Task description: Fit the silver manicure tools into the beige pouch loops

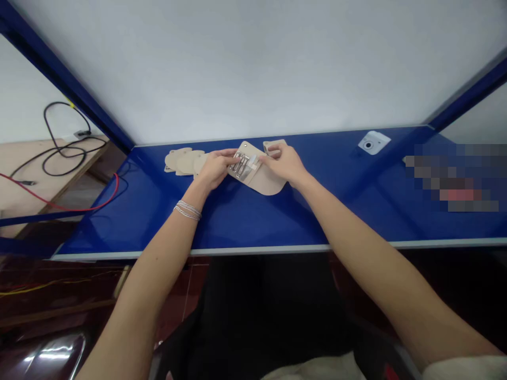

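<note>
An unfolded beige key case (267, 181) lies tilted between my two hands, over the blue table. A row of metal key hooks (241, 164) shows on its left part, near a clear pocket, and a snap stud sits at its upper corner. My left hand (216, 168) grips the left edge with thumb and fingers, beside the hooks. On the other side, my right hand (285, 162) pinches the case near a small pale strip (253, 161). Another beige folded piece (273, 144) is just behind my right fingers, partly hidden by them.
Several flat beige cases (184, 160) lie overlapping left of my left hand. A small white camera-like device (374, 143) stands at the back right of the blue table (253, 227). Black and red cables (75, 158) loop at the left. A blurred patch covers the far right.
</note>
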`<state>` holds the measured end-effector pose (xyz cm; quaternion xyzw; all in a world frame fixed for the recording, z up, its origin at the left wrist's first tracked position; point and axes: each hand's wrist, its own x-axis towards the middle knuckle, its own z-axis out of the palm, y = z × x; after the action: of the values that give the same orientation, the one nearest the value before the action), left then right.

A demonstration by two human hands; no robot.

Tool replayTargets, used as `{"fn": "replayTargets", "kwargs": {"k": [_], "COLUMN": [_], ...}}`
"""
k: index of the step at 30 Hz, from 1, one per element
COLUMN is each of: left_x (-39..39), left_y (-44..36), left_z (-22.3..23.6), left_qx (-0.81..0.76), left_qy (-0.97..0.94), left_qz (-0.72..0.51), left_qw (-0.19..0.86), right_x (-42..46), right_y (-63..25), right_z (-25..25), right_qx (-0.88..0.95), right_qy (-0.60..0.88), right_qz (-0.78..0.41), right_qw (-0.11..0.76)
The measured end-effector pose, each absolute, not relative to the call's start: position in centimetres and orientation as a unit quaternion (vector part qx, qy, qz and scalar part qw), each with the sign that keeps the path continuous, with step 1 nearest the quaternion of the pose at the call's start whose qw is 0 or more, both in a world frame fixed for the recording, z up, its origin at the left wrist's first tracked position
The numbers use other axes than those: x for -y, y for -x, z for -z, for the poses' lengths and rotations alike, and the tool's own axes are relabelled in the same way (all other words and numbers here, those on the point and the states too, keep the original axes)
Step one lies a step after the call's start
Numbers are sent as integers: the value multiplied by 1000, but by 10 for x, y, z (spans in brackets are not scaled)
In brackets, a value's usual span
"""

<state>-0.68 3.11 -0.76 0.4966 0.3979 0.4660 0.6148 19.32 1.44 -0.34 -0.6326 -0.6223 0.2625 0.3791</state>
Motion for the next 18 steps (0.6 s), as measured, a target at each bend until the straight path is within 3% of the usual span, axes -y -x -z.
{"fn": "replayTargets", "kwargs": {"k": [9, 18], "left_x": [-31, -28], "left_y": [5, 4], "left_z": [13, 22], "left_qx": [-404, -442], "left_qy": [-510, -647], "left_qz": [-426, -347], "left_qw": [628, 515], "right_x": [-14, -13], "right_y": [-193, -191], "right_z": [3, 2], "right_qx": [637, 648], "right_qy": [631, 634], "right_qz": [-258, -254], "right_qw": [361, 337]}}
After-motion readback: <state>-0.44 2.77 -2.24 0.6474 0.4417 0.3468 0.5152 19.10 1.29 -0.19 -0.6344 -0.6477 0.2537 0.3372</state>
